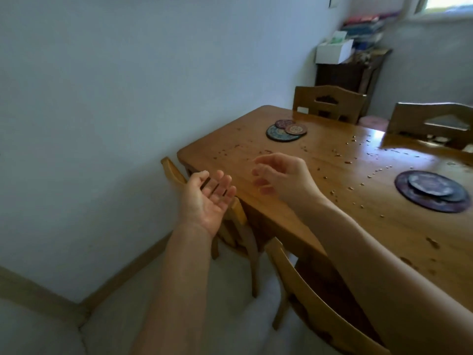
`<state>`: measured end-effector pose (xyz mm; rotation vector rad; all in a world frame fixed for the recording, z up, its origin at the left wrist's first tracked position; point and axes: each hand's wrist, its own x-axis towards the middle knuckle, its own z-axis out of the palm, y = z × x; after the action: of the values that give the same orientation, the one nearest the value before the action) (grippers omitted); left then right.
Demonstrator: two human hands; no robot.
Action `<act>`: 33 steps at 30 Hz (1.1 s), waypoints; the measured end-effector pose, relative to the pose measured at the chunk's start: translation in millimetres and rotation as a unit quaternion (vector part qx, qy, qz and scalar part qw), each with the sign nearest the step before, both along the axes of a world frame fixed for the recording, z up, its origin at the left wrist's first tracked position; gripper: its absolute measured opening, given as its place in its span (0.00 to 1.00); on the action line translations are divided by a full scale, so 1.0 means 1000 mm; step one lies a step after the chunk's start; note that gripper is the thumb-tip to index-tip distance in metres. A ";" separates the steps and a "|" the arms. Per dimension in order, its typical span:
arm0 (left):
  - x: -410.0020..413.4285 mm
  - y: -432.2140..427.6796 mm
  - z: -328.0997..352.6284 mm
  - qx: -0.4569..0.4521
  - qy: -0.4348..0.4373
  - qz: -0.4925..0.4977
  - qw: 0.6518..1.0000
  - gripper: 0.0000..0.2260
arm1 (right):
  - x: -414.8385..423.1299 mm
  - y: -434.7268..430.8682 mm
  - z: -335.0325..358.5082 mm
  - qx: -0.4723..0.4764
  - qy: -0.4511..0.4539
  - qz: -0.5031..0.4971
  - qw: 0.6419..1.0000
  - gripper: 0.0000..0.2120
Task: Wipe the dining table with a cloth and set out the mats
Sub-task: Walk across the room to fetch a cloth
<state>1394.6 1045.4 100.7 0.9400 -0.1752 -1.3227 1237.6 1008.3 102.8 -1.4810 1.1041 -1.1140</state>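
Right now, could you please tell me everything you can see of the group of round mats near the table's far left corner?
The group of round mats is three flat, patterned discs. The largest, teal-blue with a dark rim, lies flat on the wooden table. Two smaller reddish ones lie side by side on its far part, overlapping its far edge. Their material is unclear. Crumbs lie scattered nearby, and nothing else touches the group.
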 end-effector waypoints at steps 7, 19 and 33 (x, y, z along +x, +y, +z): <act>-0.056 0.056 0.022 -0.053 -0.025 -0.059 0.997 0.09 | -0.087 0.079 0.026 0.021 -0.074 -0.102 0.992 0.07; -0.242 0.090 0.052 -0.112 -0.045 -0.194 0.973 0.08 | -0.293 0.166 0.051 -0.035 -0.122 -0.295 0.947 0.09; -0.573 0.102 0.052 -0.134 -0.022 -0.295 0.946 0.08 | -0.629 0.233 0.057 -0.029 -0.137 -0.414 0.899 0.09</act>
<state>821.3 1147.3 153.1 0.7036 -0.6985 -1.7701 608.3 1240.8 159.5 -0.8277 1.5503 -1.8785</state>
